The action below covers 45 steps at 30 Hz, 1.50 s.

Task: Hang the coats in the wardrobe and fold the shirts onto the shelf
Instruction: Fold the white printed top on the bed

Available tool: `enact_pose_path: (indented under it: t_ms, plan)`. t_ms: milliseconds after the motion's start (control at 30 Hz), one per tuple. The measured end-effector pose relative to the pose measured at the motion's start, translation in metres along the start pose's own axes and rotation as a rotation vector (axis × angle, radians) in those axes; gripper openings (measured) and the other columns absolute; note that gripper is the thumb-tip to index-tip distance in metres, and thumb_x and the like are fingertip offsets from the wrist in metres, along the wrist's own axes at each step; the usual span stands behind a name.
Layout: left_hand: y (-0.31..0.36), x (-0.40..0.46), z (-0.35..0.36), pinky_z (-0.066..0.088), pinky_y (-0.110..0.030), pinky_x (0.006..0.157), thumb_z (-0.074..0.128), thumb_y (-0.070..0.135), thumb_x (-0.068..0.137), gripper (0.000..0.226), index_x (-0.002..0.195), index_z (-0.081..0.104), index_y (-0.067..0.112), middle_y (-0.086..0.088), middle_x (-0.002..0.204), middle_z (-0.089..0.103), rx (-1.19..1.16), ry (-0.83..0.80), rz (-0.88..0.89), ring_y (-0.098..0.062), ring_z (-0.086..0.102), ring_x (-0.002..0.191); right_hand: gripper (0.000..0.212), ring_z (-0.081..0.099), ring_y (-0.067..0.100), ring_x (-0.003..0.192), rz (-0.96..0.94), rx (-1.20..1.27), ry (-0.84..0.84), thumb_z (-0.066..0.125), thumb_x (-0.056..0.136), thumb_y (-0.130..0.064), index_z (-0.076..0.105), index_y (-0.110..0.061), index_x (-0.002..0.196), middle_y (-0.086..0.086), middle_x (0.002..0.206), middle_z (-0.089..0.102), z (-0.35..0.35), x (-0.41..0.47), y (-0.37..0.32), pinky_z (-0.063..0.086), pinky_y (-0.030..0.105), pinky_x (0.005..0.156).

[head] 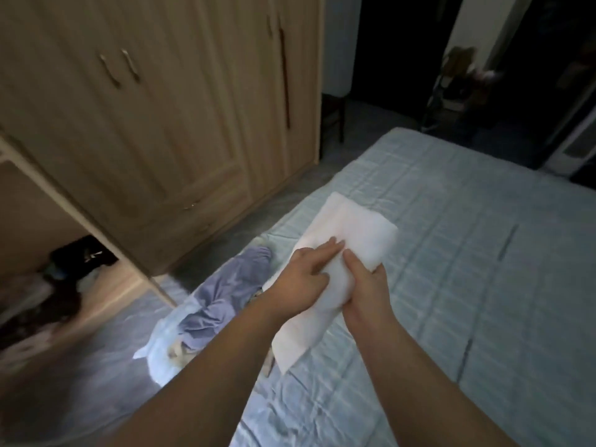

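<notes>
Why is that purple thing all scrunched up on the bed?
The purple garment lies crumpled at the bed's edge beside the wardrobe, not yet folded. Both hands are busy holding a folded white cloth.

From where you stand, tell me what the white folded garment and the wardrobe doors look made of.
White folded garment: soft matte cloth, likely cotton; it sags between the hands. Wardrobe doors: pale wood or wood-look laminate, with visible grain and a dull sheen.
</notes>
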<state>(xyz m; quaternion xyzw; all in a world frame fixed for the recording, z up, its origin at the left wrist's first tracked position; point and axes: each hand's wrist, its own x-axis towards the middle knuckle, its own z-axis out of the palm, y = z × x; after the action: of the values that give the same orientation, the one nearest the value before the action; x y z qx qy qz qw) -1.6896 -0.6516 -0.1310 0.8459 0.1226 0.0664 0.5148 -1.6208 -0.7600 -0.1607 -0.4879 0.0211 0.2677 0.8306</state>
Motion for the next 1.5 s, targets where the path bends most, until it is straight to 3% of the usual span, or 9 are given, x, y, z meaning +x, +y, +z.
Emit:
enact_pose_path:
  t_ms: [200, 300, 467, 600, 700, 833, 1100, 1300, 1500]
  plan:
    - [-0.002, -0.111, -0.151, 0.041, -0.015, 0.063, 0.046, -0.013, 0.083, 0.038, 0.091, 0.068, 0.017, 0.015, 0.084, 0.066, -0.228, 0.622, -0.177, -0.005, 0.056, 0.069, 0.038, 0.071, 0.032, 0.098, 0.114, -0.008, -0.141, 0.067, 0.091, -0.015, 0.055, -0.015, 0.128, 0.013, 0.115, 0.071, 0.169, -0.034, 0.036, 0.059, 0.052, 0.08]
    - [-0.027, -0.183, -0.212, 0.046, -0.026, 0.055, 0.049, -0.002, 0.095, 0.014, 0.099, 0.063, -0.001, -0.015, 0.09, 0.068, -0.63, 0.497, -0.29, -0.02, 0.059, 0.063, 0.04, 0.07, 0.029, 0.103, 0.143, 0.062, -0.251, 0.066, 0.091, -0.018, 0.055, -0.021, 0.129, 0.009, 0.12, 0.07, 0.265, -0.06, 0.077, 0.058, 0.051, 0.083]
    - [-0.104, -0.285, -0.302, 0.054, -0.044, 0.092, 0.057, 0.058, 0.084, 0.066, 0.12, 0.054, 0.003, -0.024, 0.126, 0.063, -1.225, 0.487, -0.484, -0.036, 0.065, 0.112, 0.041, 0.069, 0.025, 0.106, 0.316, 0.159, -0.448, 0.063, 0.094, -0.027, 0.055, -0.019, 0.133, 0.008, 0.119, 0.071, 0.417, -0.132, 0.157, 0.056, 0.04, 0.084]
    - [-0.147, -0.348, -0.388, 0.037, -0.047, 0.113, 0.07, 0.068, 0.073, 0.099, 0.142, 0.044, 0.004, -0.018, 0.139, 0.051, -1.595, 0.844, -0.084, -0.035, 0.05, 0.131, 0.042, 0.068, 0.028, 0.11, 0.483, 0.135, -0.644, 0.056, 0.096, -0.033, 0.055, -0.013, 0.133, 0.011, 0.123, 0.069, 0.504, -0.197, 0.222, 0.053, 0.043, 0.087]
    - [-0.161, -0.393, -0.45, 0.03, -0.048, 0.117, 0.054, 0.056, 0.095, 0.07, 0.149, 0.04, 0.012, -0.017, 0.147, 0.049, -1.543, 1.084, 0.186, -0.036, 0.046, 0.136, 0.042, 0.06, 0.031, 0.122, 0.542, 0.151, -0.737, 0.05, 0.097, -0.02, 0.053, -0.009, 0.138, 0.013, 0.131, 0.064, 0.549, -0.223, 0.262, 0.045, 0.048, 0.103]
    - [-0.184, -0.449, -0.512, 0.048, -0.047, 0.094, 0.066, 0.045, 0.089, 0.072, 0.149, 0.04, 0.015, -0.019, 0.147, 0.049, -1.407, 1.231, 0.177, -0.038, 0.045, 0.135, 0.036, 0.066, 0.032, 0.107, 0.689, 0.084, -0.848, 0.043, 0.096, -0.015, 0.067, -0.012, 0.123, 0.014, 0.128, 0.065, 0.583, -0.228, 0.29, 0.037, 0.05, 0.102]
    - [-0.22, -0.482, -0.604, 0.036, -0.063, 0.11, 0.07, 0.034, 0.089, 0.068, 0.148, 0.041, 0.016, -0.021, 0.143, 0.052, -1.133, 1.265, 0.003, -0.044, 0.05, 0.13, 0.057, 0.059, 0.039, 0.12, 0.828, -0.306, -0.949, 0.054, 0.086, -0.051, 0.058, -0.018, 0.132, 0.014, 0.128, 0.066, 0.674, -0.151, 0.317, 0.04, 0.064, 0.103]
    - [-0.221, -0.467, -0.679, 0.041, -0.063, 0.104, 0.061, 0.028, 0.092, 0.042, 0.13, 0.052, 0.011, -0.024, 0.119, 0.068, -1.056, 1.288, -0.188, -0.044, 0.064, 0.112, 0.062, 0.072, 0.032, 0.096, 0.596, -0.674, -1.059, 0.08, 0.07, -0.025, 0.059, -0.009, 0.127, 0.013, 0.107, 0.074, 0.763, -0.089, 0.36, 0.058, 0.047, 0.077]
    - [-0.251, -0.477, -0.754, 0.03, -0.068, 0.109, 0.051, 0.034, 0.098, 0.054, 0.149, 0.042, 0.016, -0.022, 0.15, 0.043, -1.141, 1.29, -0.075, -0.047, 0.041, 0.136, 0.03, 0.069, 0.031, 0.099, 0.508, -0.662, -1.14, 0.07, 0.09, -0.019, 0.057, -0.02, 0.117, 0.007, 0.112, 0.07, 0.844, -0.054, 0.398, 0.058, 0.048, 0.081]
